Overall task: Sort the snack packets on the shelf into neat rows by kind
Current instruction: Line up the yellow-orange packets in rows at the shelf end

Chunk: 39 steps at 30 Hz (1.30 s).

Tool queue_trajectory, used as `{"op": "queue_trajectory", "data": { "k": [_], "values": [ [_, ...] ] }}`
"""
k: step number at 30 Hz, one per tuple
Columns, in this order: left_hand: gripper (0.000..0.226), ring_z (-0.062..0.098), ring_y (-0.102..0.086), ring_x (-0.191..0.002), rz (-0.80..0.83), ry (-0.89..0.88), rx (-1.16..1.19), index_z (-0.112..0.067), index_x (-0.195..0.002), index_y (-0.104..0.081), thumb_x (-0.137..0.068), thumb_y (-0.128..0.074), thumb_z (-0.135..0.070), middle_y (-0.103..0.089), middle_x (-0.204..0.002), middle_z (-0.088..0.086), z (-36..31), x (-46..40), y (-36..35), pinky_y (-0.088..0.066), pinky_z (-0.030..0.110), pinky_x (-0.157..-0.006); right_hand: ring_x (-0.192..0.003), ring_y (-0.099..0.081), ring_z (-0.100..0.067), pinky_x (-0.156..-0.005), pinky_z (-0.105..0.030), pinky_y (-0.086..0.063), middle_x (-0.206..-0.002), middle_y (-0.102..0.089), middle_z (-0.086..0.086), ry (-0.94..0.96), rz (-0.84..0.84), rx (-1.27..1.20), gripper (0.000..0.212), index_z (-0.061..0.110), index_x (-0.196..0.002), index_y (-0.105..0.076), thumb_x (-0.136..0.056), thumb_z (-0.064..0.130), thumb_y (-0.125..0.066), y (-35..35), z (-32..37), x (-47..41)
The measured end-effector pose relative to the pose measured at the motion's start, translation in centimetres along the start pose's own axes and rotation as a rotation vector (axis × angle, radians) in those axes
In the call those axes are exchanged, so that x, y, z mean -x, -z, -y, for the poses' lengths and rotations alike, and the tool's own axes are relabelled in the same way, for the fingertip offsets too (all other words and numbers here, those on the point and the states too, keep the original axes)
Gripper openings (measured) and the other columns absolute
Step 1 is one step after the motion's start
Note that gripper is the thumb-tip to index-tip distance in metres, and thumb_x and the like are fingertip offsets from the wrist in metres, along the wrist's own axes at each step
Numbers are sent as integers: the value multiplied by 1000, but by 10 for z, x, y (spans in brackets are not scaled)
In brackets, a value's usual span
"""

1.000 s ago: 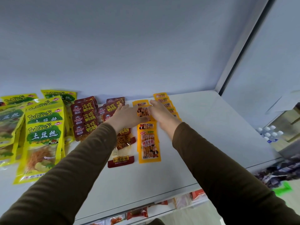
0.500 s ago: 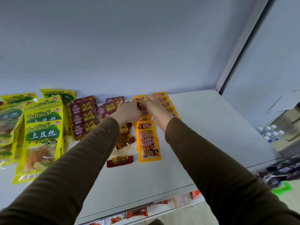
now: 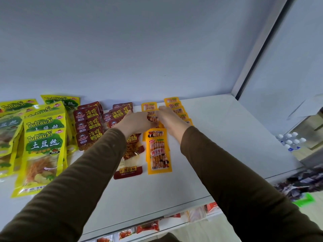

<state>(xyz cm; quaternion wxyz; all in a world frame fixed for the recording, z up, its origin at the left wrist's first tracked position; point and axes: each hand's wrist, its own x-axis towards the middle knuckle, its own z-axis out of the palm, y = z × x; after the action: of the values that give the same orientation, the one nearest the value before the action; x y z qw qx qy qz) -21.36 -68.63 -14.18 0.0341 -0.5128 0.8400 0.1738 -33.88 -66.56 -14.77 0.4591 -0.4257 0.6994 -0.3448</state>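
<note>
**Orange packet pushed up the row**

Both hands have slid farther back along the shelf (image 3: 227,137) than a second ago, carrying an orange packet (image 3: 152,118) up its row. The left hand (image 3: 135,122) and right hand (image 3: 168,119) pinch it by its two sides, fingers curled at its edges. A second orange row (image 3: 178,110) lies just right of the right hand; red packets (image 3: 88,125) lie left of the left hand, yellow bags (image 3: 43,145) beyond them. Judged from this, the orange row is closing up and nearly neat.
</note>
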Motion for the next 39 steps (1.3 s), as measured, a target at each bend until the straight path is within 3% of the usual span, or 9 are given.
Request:
{"op": "queue_trajectory", "data": {
  "k": [4,8,12,16,19,21,28,31,39],
  "values": [
    [46,28,-55,-132,-23,13,58,-28,-140,-55,-103,-46,-53,-65,-138,3,-2,-2,-2,-17,58,-124,-98,-55,-18,-68,-27,-44,-125,-56,-4,6,6,-86,43,10,-149,-43,-107,12,-37,-4,5,0],
    [42,31,-57,-129,-61,40,112,-23,-134,-57,-104,-42,-48,-69,-129,7,-3,-8,-3,-20,57,-123,-118,-59,-27,-89,-35,-49,-129,-61,-12,22,21,-153,41,8,-146,-47,-107,10,-35,-4,6,-1],
    [41,34,-44,-141,-95,8,39,-21,-141,-50,-106,-33,-35,-59,-144,11,5,1,-1,-14,57,-124,-144,-37,-25,-95,-32,-33,-159,-35,-6,37,-20,-200,48,19,-156,-33,-108,16,-37,1,0,2],
    [31,35,-52,-129,-29,-15,-19,-13,-115,-57,-108,-30,-26,-62,-131,13,7,14,3,-26,54,-119,-138,-39,-22,-90,-29,-36,-159,-34,-6,35,-49,-216,53,18,-157,-31,-105,10,-35,4,-15,3],
    [37,34,-52,-124,-14,-18,-13,-6,-128,-59,-108,-32,-21,-60,-126,14,-1,15,4,-30,50,-114,-118,-42,-15,-70,-23,-38,-155,-39,-5,30,-44,-253,55,19,-157,-32,-103,8,-36,3,-15,6],
    [37,36,-48,-130,-22,-16,-2,-7,-133,-56,-109,-32,-21,-57,-133,16,-4,14,4,-24,51,-118,-121,-41,-14,-75,-23,-38,-156,-39,-5,54,-37,-270,56,21,-157,-32,-103,8,-36,3,-12,7],
    [54,31,-9,-158,-133,-18,75,-20,-159,-29,-107,-37,-32,-30,-165,16,13,30,0,-2,48,-127,-145,-35,-18,-103,-25,-38,-160,-35,-4,121,-61,-329,53,20,-156,-34,-104,8,-39,18,-20,23],
    [73,24,4,-159,-136,-79,-7,-26,-163,-18,-102,-44,-56,-18,-171,6,22,52,-9,4,45,-126,-148,-32,-14,-119,-35,-29,-161,-34,0,131,-37,-315,53,19,-155,-35,-104,9,-44,26,-36,42],
    [90,19,14,-158,-59,-98,-106,-25,-165,-8,-95,-36,-74,-15,-172,-4,9,75,-37,12,49,-127,-147,-34,-18,-121,-45,-31,-162,-34,-2,64,9,-342,52,19,-155,-37,-105,8,-46,15,-62,74]
  ]
}}
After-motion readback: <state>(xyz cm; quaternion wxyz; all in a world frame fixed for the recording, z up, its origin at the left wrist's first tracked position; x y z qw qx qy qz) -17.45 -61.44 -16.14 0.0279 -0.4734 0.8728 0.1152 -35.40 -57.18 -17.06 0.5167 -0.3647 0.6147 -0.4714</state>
